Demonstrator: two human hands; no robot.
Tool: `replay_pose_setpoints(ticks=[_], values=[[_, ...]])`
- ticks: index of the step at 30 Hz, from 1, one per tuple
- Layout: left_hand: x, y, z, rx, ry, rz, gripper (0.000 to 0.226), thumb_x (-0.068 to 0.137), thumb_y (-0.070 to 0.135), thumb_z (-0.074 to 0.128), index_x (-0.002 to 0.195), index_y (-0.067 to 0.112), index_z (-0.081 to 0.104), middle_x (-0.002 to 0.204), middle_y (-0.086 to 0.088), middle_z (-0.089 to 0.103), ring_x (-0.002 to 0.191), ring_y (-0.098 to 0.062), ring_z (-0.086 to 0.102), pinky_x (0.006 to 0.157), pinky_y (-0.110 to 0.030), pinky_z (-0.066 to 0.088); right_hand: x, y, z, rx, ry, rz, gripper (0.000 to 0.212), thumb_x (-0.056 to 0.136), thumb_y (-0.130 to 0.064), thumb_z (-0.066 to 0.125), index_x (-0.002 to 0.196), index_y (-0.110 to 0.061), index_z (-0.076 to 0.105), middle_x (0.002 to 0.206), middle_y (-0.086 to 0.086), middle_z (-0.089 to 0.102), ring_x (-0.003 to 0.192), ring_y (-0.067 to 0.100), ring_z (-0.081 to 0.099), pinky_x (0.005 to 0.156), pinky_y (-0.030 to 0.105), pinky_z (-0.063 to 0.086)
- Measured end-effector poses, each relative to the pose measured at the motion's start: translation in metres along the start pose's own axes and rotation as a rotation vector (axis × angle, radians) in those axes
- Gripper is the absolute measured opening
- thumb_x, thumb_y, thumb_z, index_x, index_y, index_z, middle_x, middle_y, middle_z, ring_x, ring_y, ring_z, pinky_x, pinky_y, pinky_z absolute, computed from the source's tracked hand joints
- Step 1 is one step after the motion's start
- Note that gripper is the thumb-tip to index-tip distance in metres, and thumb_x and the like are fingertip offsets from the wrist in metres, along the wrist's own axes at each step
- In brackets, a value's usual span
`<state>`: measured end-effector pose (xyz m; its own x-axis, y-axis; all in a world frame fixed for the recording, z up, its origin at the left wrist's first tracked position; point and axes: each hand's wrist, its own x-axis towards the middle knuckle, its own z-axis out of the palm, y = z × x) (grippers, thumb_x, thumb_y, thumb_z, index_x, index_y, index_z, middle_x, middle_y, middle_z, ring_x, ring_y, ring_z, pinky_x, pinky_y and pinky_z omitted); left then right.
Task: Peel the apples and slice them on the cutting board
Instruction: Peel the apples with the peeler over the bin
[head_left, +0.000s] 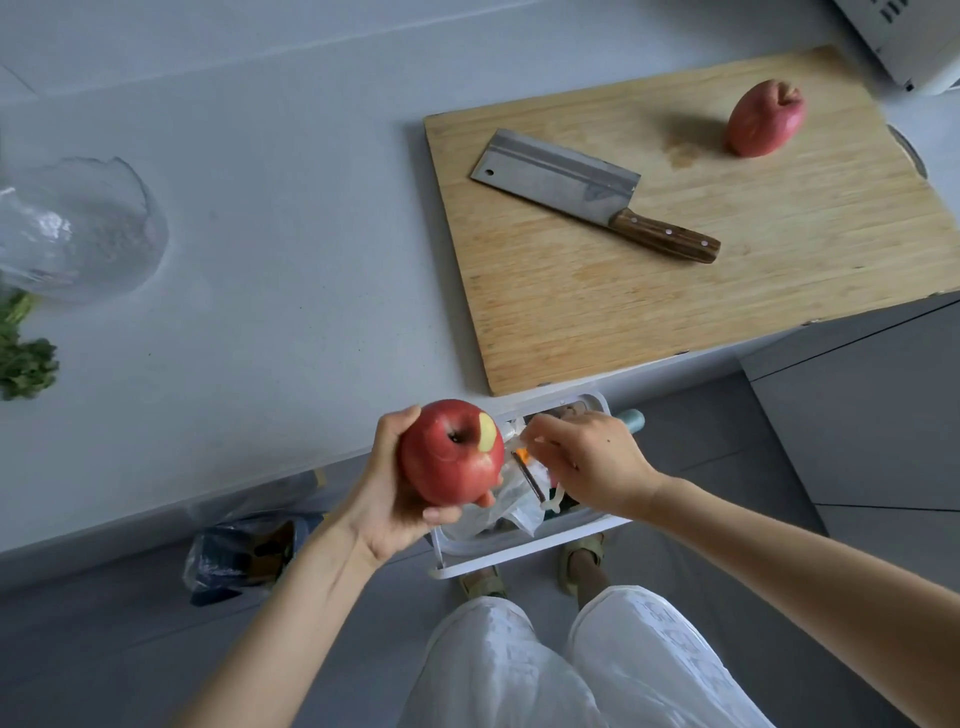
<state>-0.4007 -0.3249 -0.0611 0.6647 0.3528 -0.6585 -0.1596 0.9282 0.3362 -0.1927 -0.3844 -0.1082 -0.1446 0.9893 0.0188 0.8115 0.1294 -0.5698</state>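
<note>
My left hand (387, 501) grips a red apple (449, 457) from below and behind, stem end up, with one small pale strip peeled beside the stem. My right hand (589, 465) holds a peeler (530, 480) just right of the apple, its blade pointing down over a white bin. A second red apple (764, 118) lies unpeeled at the far right of the wooden cutting board (597, 322). A cleaver (576, 187) with a wooden handle rests flat on the board's left part.
The white waste bin (519, 551) with bags inside stands on the floor below the counter edge. A clear glass bowl (78, 228) and green herbs (23, 358) sit at the counter's left. A plastic bag (244, 551) lies on the floor. A white appliance (904, 36) stands top right.
</note>
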Motion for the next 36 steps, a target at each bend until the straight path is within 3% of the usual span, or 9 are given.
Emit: replay_pose_setpoints(ticks=[5, 7, 11, 16, 21, 25, 29, 32, 36], values=[[-0.001, -0.004, -0.01, 0.195, 0.196, -0.016, 0.055, 0.077, 0.048, 0.048, 0.111, 0.006, 0.058, 0.091, -0.025, 0.067, 0.061, -0.036, 0.062, 0.03, -0.016, 0.029, 0.009, -0.021, -0.019, 0.162, 0.095, 0.005, 0.032, 0.089, -0.035, 0.04, 0.092, -0.012, 0.062, 0.055, -0.011, 0.053, 0.051, 0.009, 0.045, 0.052, 0.028, 0.04], [-0.001, -0.008, -0.011, 0.242, 0.223, -0.013, 0.059, 0.078, 0.051, 0.054, 0.117, 0.007, 0.056, 0.099, -0.024, 0.066, 0.066, -0.037, 0.064, 0.033, -0.019, 0.032, 0.013, -0.034, -0.025, 0.237, 0.054, 0.026, 0.04, 0.089, -0.045, 0.037, 0.1, -0.015, 0.061, 0.06, -0.018, 0.052, 0.058, 0.002, 0.046, 0.059, 0.018, 0.037], [0.0, -0.013, -0.013, 0.258, 0.248, -0.014, 0.073, 0.065, 0.054, 0.069, 0.123, 0.013, 0.056, 0.117, -0.025, 0.062, 0.08, -0.037, 0.067, 0.041, -0.026, 0.045, 0.015, -0.041, -0.028, 0.234, -0.064, 0.068, 0.05, 0.088, -0.052, 0.024, 0.101, -0.013, 0.052, 0.066, -0.002, 0.058, 0.064, 0.02, 0.051, 0.065, 0.036, 0.041], [0.0, -0.013, -0.009, 0.258, 0.21, -0.091, 0.076, 0.066, 0.059, 0.071, 0.124, 0.012, 0.058, 0.121, -0.025, 0.061, 0.091, -0.043, 0.066, 0.047, -0.032, 0.052, 0.026, -0.036, -0.025, -0.049, 0.108, -0.22, 0.029, 0.095, -0.028, 0.041, 0.081, -0.009, 0.058, 0.057, -0.004, 0.054, 0.053, 0.021, 0.047, 0.056, 0.033, 0.041], [0.003, -0.014, 0.003, 0.39, 0.216, -0.154, 0.056, 0.09, 0.056, 0.035, 0.104, 0.01, 0.063, 0.098, -0.02, 0.069, 0.069, -0.04, 0.065, 0.036, -0.022, 0.039, 0.042, -0.039, -0.028, -0.117, 0.105, -0.445, 0.029, 0.095, -0.029, 0.046, 0.082, -0.011, 0.065, 0.061, -0.004, 0.058, 0.056, 0.022, 0.048, 0.061, 0.031, 0.035], [0.004, -0.014, 0.008, 0.366, 0.177, -0.136, 0.049, 0.09, 0.05, 0.039, 0.097, 0.008, 0.064, 0.09, -0.015, 0.068, 0.071, -0.036, 0.064, 0.037, -0.026, 0.045, 0.049, -0.046, -0.03, -0.114, 0.068, -0.541, 0.03, 0.096, -0.027, 0.044, 0.083, -0.011, 0.066, 0.061, -0.003, 0.058, 0.056, 0.022, 0.049, 0.062, 0.032, 0.037], [0.002, -0.013, 0.008, 0.414, 0.166, -0.119, 0.05, 0.086, 0.051, 0.039, 0.089, 0.012, 0.069, 0.085, -0.013, 0.07, 0.067, -0.038, 0.063, 0.044, -0.025, 0.04, 0.049, -0.045, -0.028, -0.088, 0.042, -0.513, 0.026, 0.095, -0.024, 0.047, 0.083, -0.011, 0.066, 0.061, -0.004, 0.06, 0.056, 0.022, 0.049, 0.062, 0.033, 0.038], [0.002, -0.012, 0.007, 0.403, 0.239, -0.091, 0.051, 0.096, 0.045, 0.029, 0.098, 0.006, 0.062, 0.087, -0.018, 0.067, 0.055, -0.035, 0.063, 0.033, -0.016, 0.032, 0.048, -0.042, -0.024, -0.069, 0.059, -0.44, 0.028, 0.095, -0.025, 0.044, 0.084, -0.01, 0.065, 0.061, -0.003, 0.059, 0.056, 0.022, 0.049, 0.061, 0.031, 0.036], [0.003, -0.013, 0.005, 0.421, 0.312, -0.021, 0.052, 0.098, 0.042, 0.026, 0.091, 0.006, 0.063, 0.082, -0.018, 0.069, 0.065, -0.038, 0.061, 0.034, -0.017, 0.027, 0.041, -0.039, -0.016, 0.007, 0.103, -0.286, 0.027, 0.093, -0.026, 0.046, 0.081, -0.011, 0.064, 0.056, -0.004, 0.053, 0.053, 0.019, 0.049, 0.058, 0.032, 0.04]])
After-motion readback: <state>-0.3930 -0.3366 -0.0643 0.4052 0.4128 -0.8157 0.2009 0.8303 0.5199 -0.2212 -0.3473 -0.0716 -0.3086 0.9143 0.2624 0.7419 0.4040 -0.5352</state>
